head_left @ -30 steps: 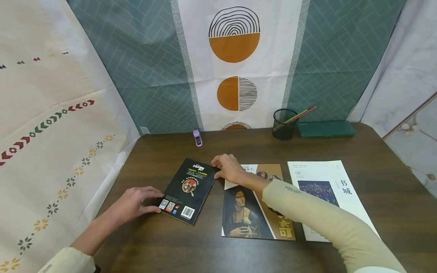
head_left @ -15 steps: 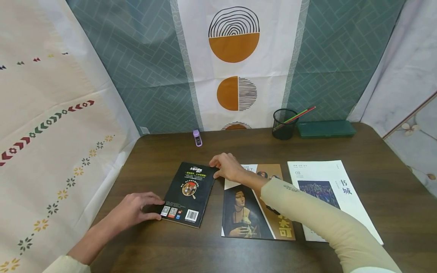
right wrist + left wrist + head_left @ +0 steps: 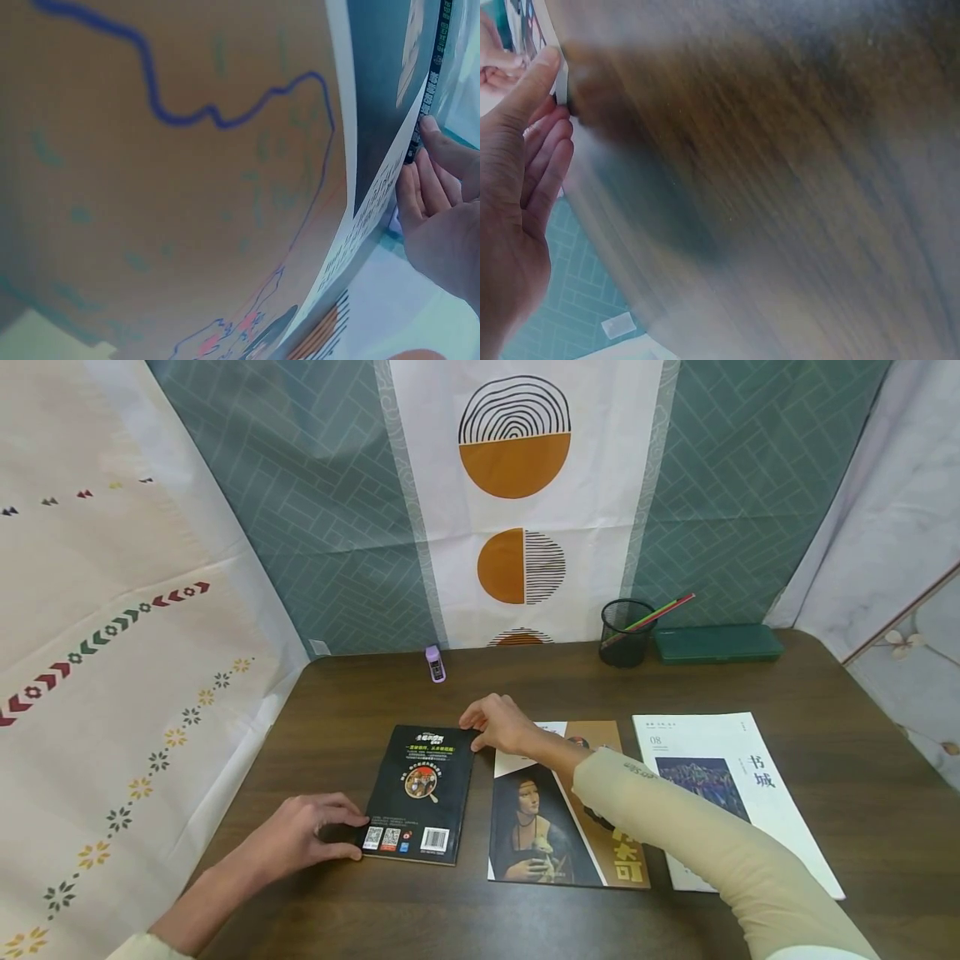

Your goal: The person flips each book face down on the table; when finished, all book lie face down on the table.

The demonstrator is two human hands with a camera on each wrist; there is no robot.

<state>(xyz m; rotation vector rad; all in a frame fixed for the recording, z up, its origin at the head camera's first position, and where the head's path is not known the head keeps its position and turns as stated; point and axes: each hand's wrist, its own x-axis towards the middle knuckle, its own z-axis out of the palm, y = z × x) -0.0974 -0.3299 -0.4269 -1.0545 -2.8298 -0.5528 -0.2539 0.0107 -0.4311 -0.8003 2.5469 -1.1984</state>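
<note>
A black book (image 3: 420, 793) lies back cover up on the table, its barcode along the near edge. My left hand (image 3: 296, 835) pinches its near left corner; in the left wrist view the thumb (image 3: 536, 79) is on top and the fingers are at the edge. At the far right corner, my right hand (image 3: 498, 725) holds the book between thumb and fingers. The right wrist view shows that hand (image 3: 442, 206) at the end of the book's spine (image 3: 429, 97). Beneath my right forearm lies a brown and white book (image 3: 532, 835) with a painted portrait, partly hidden.
To the right is a white book (image 3: 780, 810), partly under my right sleeve. Along the back edge of the wooden table (image 3: 337, 693) stand a small purple bottle (image 3: 435, 665), a black mesh pen cup (image 3: 624, 639) with pencils and a green case (image 3: 718, 644).
The black book has turned counterclockwise and stands straighter, its near edge shifted right and closer to me. My left hand moved nearer with it; my right hand stayed almost in place.
</note>
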